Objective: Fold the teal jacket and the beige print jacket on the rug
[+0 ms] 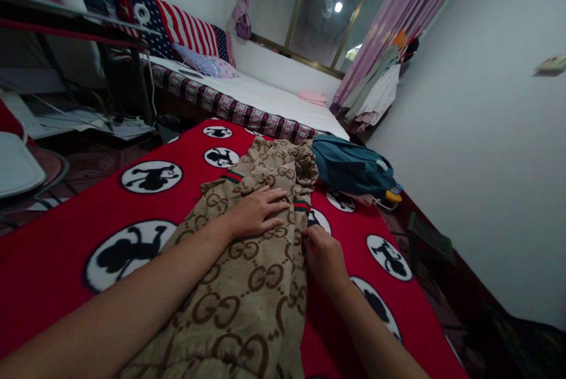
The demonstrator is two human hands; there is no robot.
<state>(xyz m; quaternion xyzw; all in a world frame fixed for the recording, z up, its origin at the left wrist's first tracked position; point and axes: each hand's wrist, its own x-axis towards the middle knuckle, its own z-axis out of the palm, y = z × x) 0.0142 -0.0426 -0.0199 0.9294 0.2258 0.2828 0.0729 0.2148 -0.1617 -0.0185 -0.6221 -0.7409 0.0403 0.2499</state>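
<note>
A tan garment [247, 267] with a brown letter pattern lies stretched out on a red blanket [190, 208]. Two green-and-red striped bands show on it, and its far end is bunched up. My left hand [256, 212] rests flat on the garment's middle, fingers stretched and slightly spread. At the garment's right edge, my right hand [325, 252] has its thumb and fingers pinched together on the cloth beside the lower striped band. The near end of the garment runs out of view at the bottom.
A teal backpack [354, 164] lies at the far right of the blanket, near the garment's bunched end. Beyond is a bed [265, 93] with pillows below a window. A desk [75, 19] and a chair [20, 164] stand left. A folding stool [431, 240] is by the right wall.
</note>
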